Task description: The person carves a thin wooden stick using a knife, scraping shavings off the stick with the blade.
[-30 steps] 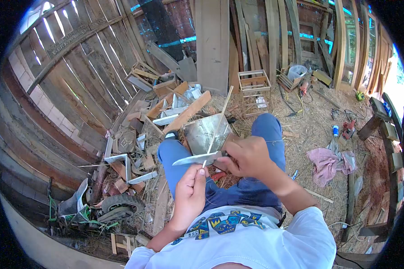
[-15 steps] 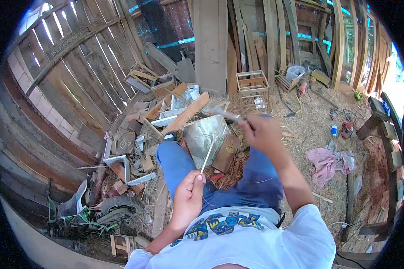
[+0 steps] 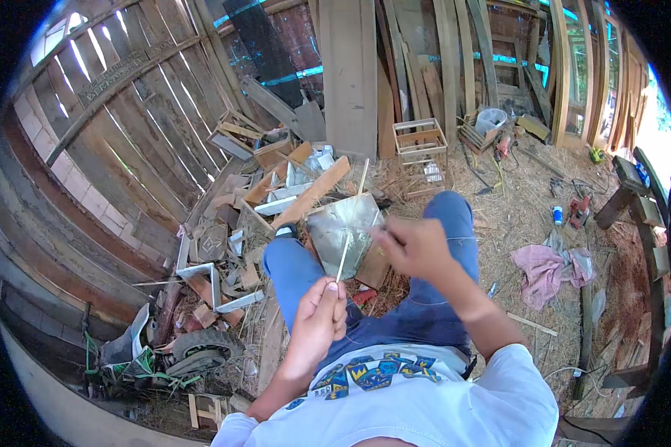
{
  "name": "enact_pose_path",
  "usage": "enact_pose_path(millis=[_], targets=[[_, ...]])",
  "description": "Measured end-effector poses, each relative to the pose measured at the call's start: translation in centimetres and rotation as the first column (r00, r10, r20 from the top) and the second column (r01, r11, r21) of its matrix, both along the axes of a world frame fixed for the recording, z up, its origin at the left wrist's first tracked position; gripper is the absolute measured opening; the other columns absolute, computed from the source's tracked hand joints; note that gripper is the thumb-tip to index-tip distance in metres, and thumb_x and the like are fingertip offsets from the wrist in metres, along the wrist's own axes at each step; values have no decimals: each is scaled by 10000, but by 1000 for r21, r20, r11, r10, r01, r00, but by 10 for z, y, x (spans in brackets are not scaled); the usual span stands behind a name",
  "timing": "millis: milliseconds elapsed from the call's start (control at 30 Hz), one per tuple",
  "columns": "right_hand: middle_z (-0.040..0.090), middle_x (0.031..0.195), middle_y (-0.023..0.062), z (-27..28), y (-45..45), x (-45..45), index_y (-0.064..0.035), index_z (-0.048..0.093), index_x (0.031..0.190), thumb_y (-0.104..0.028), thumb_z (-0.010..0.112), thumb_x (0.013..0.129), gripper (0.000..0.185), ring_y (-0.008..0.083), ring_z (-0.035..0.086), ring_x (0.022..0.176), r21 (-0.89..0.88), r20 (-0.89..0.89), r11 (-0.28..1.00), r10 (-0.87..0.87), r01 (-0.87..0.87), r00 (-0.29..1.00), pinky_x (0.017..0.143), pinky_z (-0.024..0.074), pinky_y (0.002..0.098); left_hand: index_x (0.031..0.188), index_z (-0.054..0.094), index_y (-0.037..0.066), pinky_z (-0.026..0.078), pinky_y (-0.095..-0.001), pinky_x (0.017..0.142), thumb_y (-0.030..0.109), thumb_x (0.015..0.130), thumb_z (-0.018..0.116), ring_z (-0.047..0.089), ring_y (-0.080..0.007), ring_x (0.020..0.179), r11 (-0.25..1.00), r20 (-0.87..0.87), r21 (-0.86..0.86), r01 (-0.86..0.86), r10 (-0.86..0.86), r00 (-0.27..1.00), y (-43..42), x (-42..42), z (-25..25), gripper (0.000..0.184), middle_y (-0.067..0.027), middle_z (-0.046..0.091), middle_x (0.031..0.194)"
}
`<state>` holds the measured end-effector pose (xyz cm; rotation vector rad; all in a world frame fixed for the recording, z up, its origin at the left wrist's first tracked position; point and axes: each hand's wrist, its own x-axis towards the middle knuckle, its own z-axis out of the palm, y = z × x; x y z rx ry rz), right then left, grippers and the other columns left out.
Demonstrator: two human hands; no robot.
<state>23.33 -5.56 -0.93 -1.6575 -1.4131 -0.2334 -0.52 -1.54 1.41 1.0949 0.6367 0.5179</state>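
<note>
The left hand (image 3: pixel 322 309) is closed on the lower end of the thin stick (image 3: pixel 343 262), pinching it between thumb and fingers. The stick slants up and away over the grey board (image 3: pixel 328 242) between the knees, its far end reaching past the board's far edge; whether it touches the board is hard to tell. The right hand (image 3: pixel 417 249), apart from the left, is curled around the knife (image 3: pixel 356 226), whose blade is a blur near the middle of the stick, so its angle and contact cannot be told.

For clean shaving, a low blade angle and light, even strokes running away from the left hand would suit such a slim piece; a steep edge could dig in or snap it. The pinch should be firm enough to stop twisting, with the thumb tucked below the blade's starting point. A small roll of the stick between passes would even out its sides. The unsupported length may flex, so pressure should ease toward the far end, and the blade's path should stay clear of both knees.
</note>
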Motion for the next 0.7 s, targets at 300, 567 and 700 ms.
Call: enact_pose_path(millis=[300, 567, 700], targets=[[536, 544, 73, 17, -14, -28, -125, 544, 713, -418, 713, 901, 387, 297, 577, 470, -33, 314, 969, 244, -246, 917, 447, 423, 429, 982, 482, 127, 166, -236, 427, 309, 1131, 421, 197, -33, 468, 992, 43, -96, 78, -75, 996, -3, 0, 22, 244, 81, 235, 612], [551, 573, 86, 16, -7, -9, -116, 565, 720, -367, 717, 889, 339, 310, 590, 513, 45, 307, 988, 126, -146, 943, 472, 432, 434, 990, 482, 124, 166, -238, 427, 299, 1132, 425, 202, -31, 475, 996, 31, -49, 79, -78, 996, -5, -6, 24, 233, 84, 239, 614], [563, 600, 126, 12, 7, 39, -90, 591, 764, -315, 681, 926, 292, 347, 603, 556, 77, 219, 991, -124, 110, 968, 504, 440, 461, 992, 487, 127, 169, -237, 428, 299, 1131, 429, 204, -31, 480, 988, 6, -103, 111, -111, 994, -9, -14, 21, 228, 89, 239, 619]])
